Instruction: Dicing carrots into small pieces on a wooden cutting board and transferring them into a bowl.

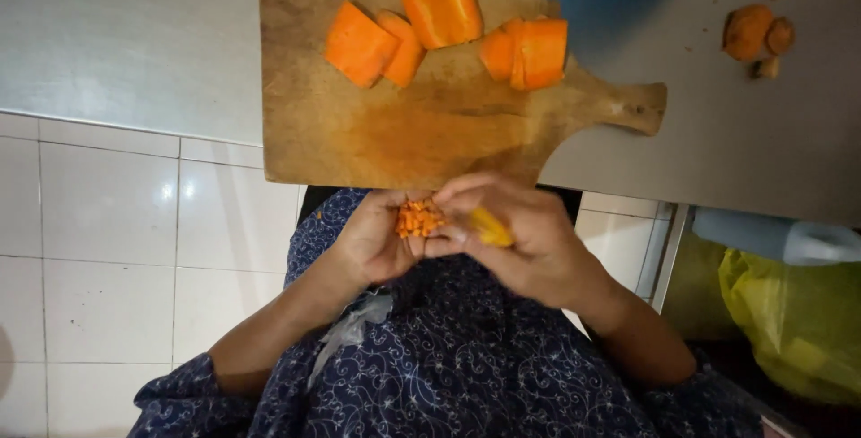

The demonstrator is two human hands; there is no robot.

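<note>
Head view looks down on my left hand (377, 241), cupped and holding a heap of finely diced carrot (418, 219). My right hand (525, 241) touches it at three o'clock, fingers curled around a yellow-handled tool (490, 227) — I cannot tell its blade. Both hover just below the near edge of the wooden cutting board (421, 133). At twelve o'clock lie big carrot chunks (444, 30); at two o'clock — carrot ends (758, 34) on the grey counter (126, 34).
</note>
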